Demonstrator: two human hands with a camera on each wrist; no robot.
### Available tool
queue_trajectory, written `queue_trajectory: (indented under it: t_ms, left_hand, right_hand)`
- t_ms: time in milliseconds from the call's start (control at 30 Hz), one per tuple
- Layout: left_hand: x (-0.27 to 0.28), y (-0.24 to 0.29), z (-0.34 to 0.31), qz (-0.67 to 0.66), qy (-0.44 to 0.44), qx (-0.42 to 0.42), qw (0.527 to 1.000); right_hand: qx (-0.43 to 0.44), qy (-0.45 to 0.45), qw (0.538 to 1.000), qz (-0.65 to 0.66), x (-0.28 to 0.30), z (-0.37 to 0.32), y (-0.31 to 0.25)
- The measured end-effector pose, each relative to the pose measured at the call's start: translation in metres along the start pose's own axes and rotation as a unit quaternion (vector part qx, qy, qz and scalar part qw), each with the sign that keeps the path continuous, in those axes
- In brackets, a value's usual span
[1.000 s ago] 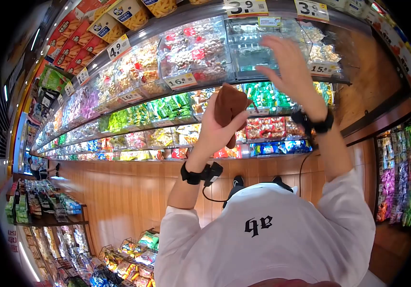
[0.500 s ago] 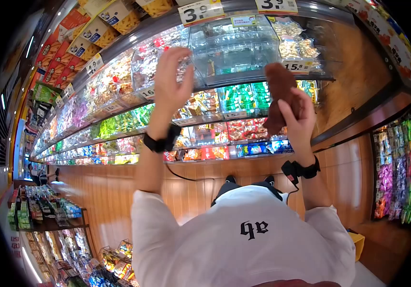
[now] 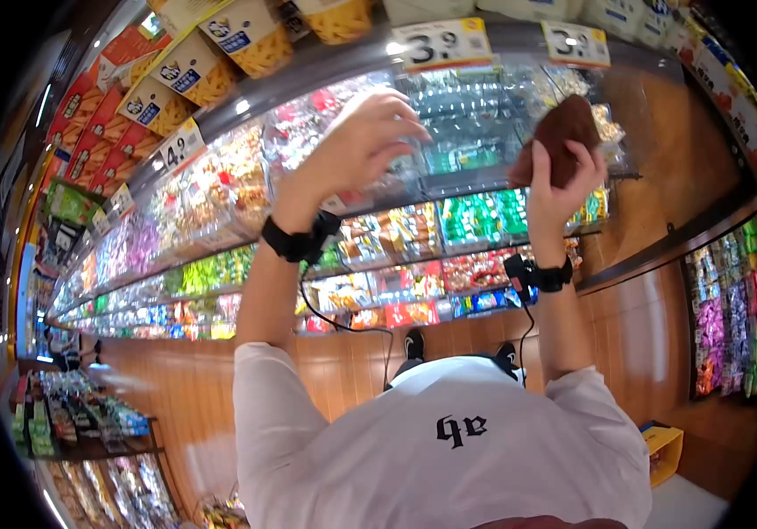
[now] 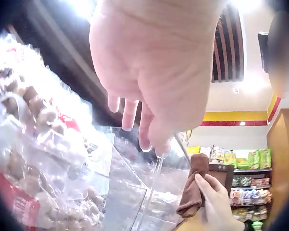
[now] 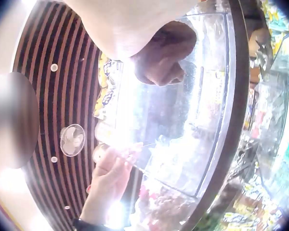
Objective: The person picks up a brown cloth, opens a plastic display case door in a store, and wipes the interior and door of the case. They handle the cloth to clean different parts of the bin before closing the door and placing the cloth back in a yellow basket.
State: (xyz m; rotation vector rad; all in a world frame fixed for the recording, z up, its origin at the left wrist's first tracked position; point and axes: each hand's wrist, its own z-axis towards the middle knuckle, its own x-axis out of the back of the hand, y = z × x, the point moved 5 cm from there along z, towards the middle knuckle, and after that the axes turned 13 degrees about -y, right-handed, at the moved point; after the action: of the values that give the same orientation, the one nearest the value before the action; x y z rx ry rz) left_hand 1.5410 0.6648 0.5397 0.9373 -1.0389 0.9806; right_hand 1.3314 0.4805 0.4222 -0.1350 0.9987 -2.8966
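A folded brown cloth (image 3: 566, 132) is gripped in my right hand (image 3: 563, 181), thumb on its near side, at the right end of the clear plastic bin (image 3: 462, 123). The cloth (image 4: 193, 185) hangs in a bunch from those fingers in the left wrist view. My left hand (image 3: 365, 141) is over the bin's left side, fingers loosely bent and spread, holding nothing that shows. Its fingertips are right at the upper edge of a clear panel (image 4: 156, 180) in the left wrist view. Bagged nuts (image 4: 43, 120) lie just left of this hand.
Price tags (image 3: 444, 44) line the shelf edge above the bin. Tubs of snacks (image 3: 250, 40) stand on that upper shelf. Below run rows of wrapped sweets (image 3: 484, 216). A dark-framed wooden counter end (image 3: 687, 167) borders the right side. Wrist camera cables (image 3: 343, 328) hang near my body.
The brown cloth has passed from my left hand to my right. My right hand has since risen toward the bin's right end, and my left has moved right to its left side.
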Motion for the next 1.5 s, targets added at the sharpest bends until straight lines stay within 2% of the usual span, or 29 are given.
queue_trajectory:
  t_ms: [67,100,200,300,367,400,433,533,667,733,767,800,867,967,1067,1133,1167,1267,1367,1433,1467,1500]
  left_hand:
    - [-0.001,-0.007,0.002,-0.015,0.031,-0.065,0.997]
    - [-0.004,-0.009,0.005,-0.031,0.047,-0.092,0.994]
    - [-0.015,-0.011,0.008,-0.111,0.064,-0.064,0.990]
    - [-0.018,-0.009,0.006,-0.133,0.117,-0.075,0.981]
    - [-0.021,-0.009,0.005,-0.131,0.132,-0.087,0.979]
    - [-0.021,-0.010,0.006,-0.131,0.129,-0.089,0.979]
    - [-0.021,-0.011,0.006,-0.130,0.128,-0.090,0.979]
    - [-0.027,-0.013,0.009,-0.141,0.136,-0.082,0.977]
    - [-0.027,-0.012,0.010,-0.156,0.144,-0.079,0.974]
    - [-0.026,-0.013,0.012,-0.165,0.141,-0.076,0.973]
    - [-0.024,-0.011,0.013,-0.171,0.128,-0.066,0.975]
    - [-0.022,-0.010,0.013,-0.170,0.135,-0.070,0.974]
    - [-0.020,-0.010,0.015,-0.170,0.146,-0.079,0.971]
    - [-0.023,-0.017,0.015,-0.200,0.148,-0.073,0.966]
    - [-0.021,-0.017,0.018,-0.213,0.113,-0.046,0.970]
    - [-0.019,-0.017,0.017,-0.207,0.109,-0.040,0.971]
    - [-0.017,-0.015,0.018,-0.197,0.086,-0.035,0.976]
    - [-0.009,-0.011,0.017,-0.180,0.033,-0.029,0.983]
    - [-0.007,-0.012,0.017,-0.191,0.023,-0.044,0.980]
    - [-0.008,-0.013,0.017,-0.202,-0.003,-0.011,0.979]
    - [-0.009,-0.014,0.019,-0.207,-0.017,0.003,0.978]
    - [-0.010,-0.021,0.015,-0.194,0.012,-0.064,0.979]
  right_hand:
    - [-0.007,0.042,0.993,-0.112,0.000,-0.002,-0.014]
    - [-0.027,0.054,0.994,-0.090,-0.002,0.000,-0.017]
    - [0.000,0.091,0.988,-0.121,-0.006,0.002,-0.026]
    - [0.020,0.071,0.967,-0.243,-0.005,0.002,-0.025]
    - [-0.047,0.093,0.994,-0.035,-0.010,-0.003,0.000]
    - [-0.076,0.102,0.989,0.072,-0.014,-0.003,0.004]
    - [-0.045,0.111,0.992,0.050,-0.015,0.000,-0.006]
    - [-0.073,0.109,0.988,0.081,-0.012,0.006,-0.002]
    - [-0.103,0.110,0.988,0.023,-0.014,0.001,-0.004]
    - [-0.109,0.078,0.989,0.057,-0.026,-0.011,-0.007]
    - [-0.012,0.036,0.998,-0.041,-0.029,-0.014,-0.023]
    - [0.083,-0.006,0.987,-0.139,-0.039,-0.014,-0.053]
    - [0.181,-0.112,0.967,-0.136,-0.054,-0.022,-0.077]
    - [0.243,-0.163,0.947,-0.132,-0.063,-0.035,-0.086]
    - [0.230,-0.045,0.955,-0.183,-0.050,-0.027,-0.062]
    - [0.134,0.047,0.974,-0.177,-0.034,-0.014,-0.038]
    - [0.063,0.068,0.987,-0.128,-0.026,-0.010,-0.023]
    - [0.009,0.109,0.994,-0.028,-0.019,-0.003,-0.008]
    - [0.081,0.072,0.989,-0.101,-0.036,-0.013,-0.031]
    - [0.167,-0.008,0.977,-0.130,-0.053,-0.026,-0.059]
    - [0.187,-0.072,0.975,-0.097,-0.063,-0.034,-0.068]
    - [0.209,-0.100,0.969,-0.081,-0.074,-0.044,-0.077]
